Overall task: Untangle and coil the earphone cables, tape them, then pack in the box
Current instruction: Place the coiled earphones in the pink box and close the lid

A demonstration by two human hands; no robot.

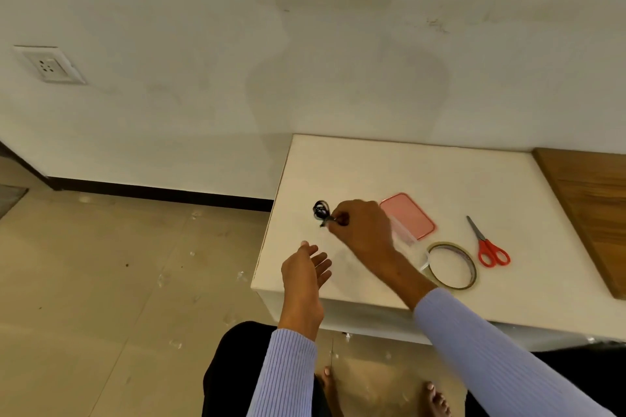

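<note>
My right hand (pixel 360 225) pinches the black coiled earphone cable (pixel 321 210) just above the white counter (pixel 440 179), near its left edge. My left hand (pixel 306 272) hovers open beside it, fingers relaxed, holding nothing. Behind my right hand lies the pink-lidded box (pixel 411 215), partly hidden by my wrist. The tape roll (pixel 452 266) and red scissors (pixel 487 245) lie to the right.

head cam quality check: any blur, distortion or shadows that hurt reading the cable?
Head view: wide-angle bend bows the wall and skirting; a large soft shadow falls on the wall behind the table. Lighting is even, no harsh glare. The black earphone cable is a small, slightly soft bundle, so single loops can't be read. Right hand pinches it; left hand open.
</note>
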